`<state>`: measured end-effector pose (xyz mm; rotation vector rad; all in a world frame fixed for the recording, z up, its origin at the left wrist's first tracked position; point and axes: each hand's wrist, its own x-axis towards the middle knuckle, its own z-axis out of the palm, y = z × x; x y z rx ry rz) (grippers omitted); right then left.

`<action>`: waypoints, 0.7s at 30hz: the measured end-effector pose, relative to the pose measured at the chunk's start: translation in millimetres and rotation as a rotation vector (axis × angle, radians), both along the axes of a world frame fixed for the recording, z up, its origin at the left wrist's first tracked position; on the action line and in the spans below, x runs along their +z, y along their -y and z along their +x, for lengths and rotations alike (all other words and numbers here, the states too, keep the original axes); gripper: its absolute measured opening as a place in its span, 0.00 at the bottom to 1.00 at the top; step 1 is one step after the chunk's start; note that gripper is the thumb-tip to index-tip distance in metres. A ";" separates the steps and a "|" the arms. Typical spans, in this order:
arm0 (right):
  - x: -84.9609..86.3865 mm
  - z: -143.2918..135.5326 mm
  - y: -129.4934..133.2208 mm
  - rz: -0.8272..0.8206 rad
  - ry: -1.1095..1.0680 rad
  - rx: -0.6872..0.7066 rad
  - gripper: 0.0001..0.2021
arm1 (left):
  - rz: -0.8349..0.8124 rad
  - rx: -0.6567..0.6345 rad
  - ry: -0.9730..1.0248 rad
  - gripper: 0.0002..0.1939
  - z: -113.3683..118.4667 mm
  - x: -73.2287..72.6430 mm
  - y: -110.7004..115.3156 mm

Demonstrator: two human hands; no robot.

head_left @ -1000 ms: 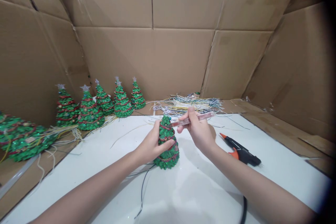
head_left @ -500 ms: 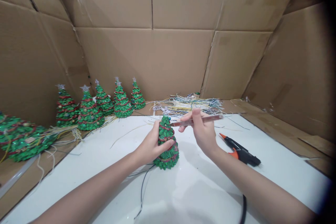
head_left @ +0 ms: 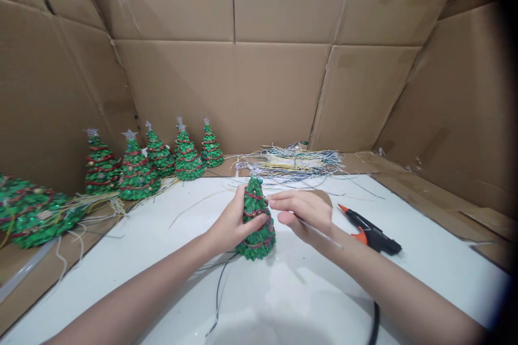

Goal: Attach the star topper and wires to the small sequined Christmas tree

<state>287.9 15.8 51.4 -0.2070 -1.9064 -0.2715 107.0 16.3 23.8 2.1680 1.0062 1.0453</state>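
A small green Christmas tree [head_left: 254, 215] stands upright on the white table, with red garlands and a clear star on top. My left hand [head_left: 237, 221] is closed around its left side, the thumb lying across the front. Close to the tree's right side is my right hand [head_left: 305, 215], its fingertips at the upper garlands. It holds a thin see-through stick [head_left: 321, 234] that slants back over the wrist. The stick's front end is hidden by the fingers, so I cannot tell whether it touches the tree.
An orange-and-black glue gun [head_left: 370, 232] lies right of my right hand, near a black cable [head_left: 375, 321]. Several finished-looking trees [head_left: 140, 172] line the left and back. A bundle of loose wires [head_left: 301, 161] lies behind, before cardboard walls [head_left: 279, 91].
My right hand has turned over and come down closer to the tree. The stick, level and pointing at the upper tree before, now slants down to the right. My left hand stays on the tree.
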 end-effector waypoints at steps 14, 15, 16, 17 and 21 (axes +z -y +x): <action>6.4 -8.1 10.4 -0.013 0.067 -0.094 0.11 | 0.016 -0.019 0.019 0.16 -0.3 -1.3 -1.0; 7.3 -8.8 10.9 -0.040 0.056 -0.083 0.11 | 0.019 -0.014 0.016 0.15 -0.1 -0.9 -0.7; 7.9 -9.3 11.2 -0.074 0.042 -0.079 0.11 | 0.021 -0.010 0.012 0.15 0.2 -0.5 -0.4; 8.1 -9.7 11.3 -0.118 0.024 -0.087 0.12 | 0.021 -0.007 0.009 0.14 0.4 -0.1 -0.1; 7.7 -9.9 9.8 -0.382 -0.089 -0.154 0.16 | 0.005 -0.004 0.003 0.15 0.7 1.4 0.6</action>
